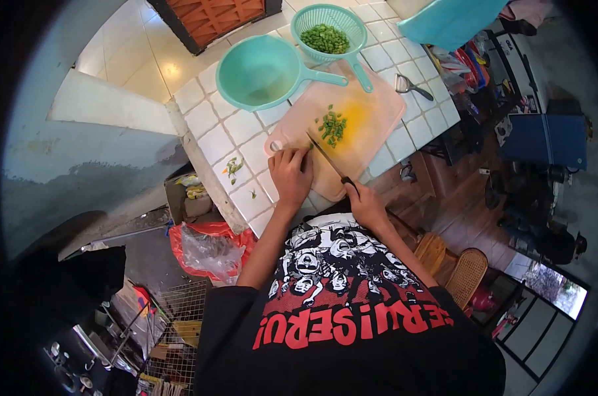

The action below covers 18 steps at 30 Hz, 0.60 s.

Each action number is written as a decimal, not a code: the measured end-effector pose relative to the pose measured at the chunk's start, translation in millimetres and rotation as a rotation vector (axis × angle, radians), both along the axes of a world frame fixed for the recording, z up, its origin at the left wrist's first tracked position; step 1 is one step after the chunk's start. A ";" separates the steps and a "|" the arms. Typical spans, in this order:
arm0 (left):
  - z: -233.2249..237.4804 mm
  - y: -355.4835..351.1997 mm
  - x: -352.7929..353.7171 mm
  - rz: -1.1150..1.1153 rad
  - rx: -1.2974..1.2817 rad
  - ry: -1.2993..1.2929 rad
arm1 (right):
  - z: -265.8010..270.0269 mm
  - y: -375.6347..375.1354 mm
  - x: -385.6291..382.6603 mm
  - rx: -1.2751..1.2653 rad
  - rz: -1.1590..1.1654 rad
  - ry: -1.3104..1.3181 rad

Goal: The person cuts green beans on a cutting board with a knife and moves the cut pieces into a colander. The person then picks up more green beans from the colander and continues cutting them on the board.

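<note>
My right hand [368, 207] is wrapped around the black handle of a knife [328, 158]. The blade slants across the pale cutting board [386, 122], its tip beside a small heap of chopped green pieces, perhaps beans [332, 127]. On the board's near left edge rests my left hand [291, 174], fingers curled together close to the blade. Whatever it holds, if anything, is hidden beneath the fingers. A yellow stain marks the board by the heap.
Beyond the board stand a teal handled bowl [247, 74] and a teal colander [355, 30] of green pieces. A peeler [414, 88] lies at right on the white-tiled counter [417, 125]. Small green scraps [233, 167] lie left. A red plastic bag [183, 247] sits below the counter.
</note>
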<state>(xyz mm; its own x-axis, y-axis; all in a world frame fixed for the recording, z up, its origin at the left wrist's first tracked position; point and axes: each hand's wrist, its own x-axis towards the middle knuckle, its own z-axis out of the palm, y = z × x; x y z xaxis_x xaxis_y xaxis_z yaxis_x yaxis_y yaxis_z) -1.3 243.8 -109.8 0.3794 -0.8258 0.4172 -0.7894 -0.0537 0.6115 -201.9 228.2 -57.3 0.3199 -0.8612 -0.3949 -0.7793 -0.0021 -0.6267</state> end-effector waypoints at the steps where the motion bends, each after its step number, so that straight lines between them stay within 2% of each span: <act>1: 0.5 -1.7 -0.6 0.047 0.007 0.022 | 0.3 0.5 -2.3 -0.003 0.008 0.001; 4: -3.2 -2.1 -1.2 0.071 -0.002 0.065 | 9.0 -0.8 -8.7 0.097 -0.032 0.076; 7: -2.2 -2.9 -3.0 0.027 -0.024 0.068 | 10.0 -2.6 -1.4 0.036 -0.005 0.029; 10: -1.6 -3.0 -2.3 0.009 -0.022 0.066 | 7.9 -3.1 3.7 0.018 0.067 0.102; 12: -2.9 -3.6 -0.9 0.004 -0.015 0.077 | 7.9 -3.2 9.9 -0.067 0.126 0.261; 18: 2.1 -1.5 -0.5 0.009 0.000 0.076 | 5.8 -8.8 20.1 -0.100 0.127 0.191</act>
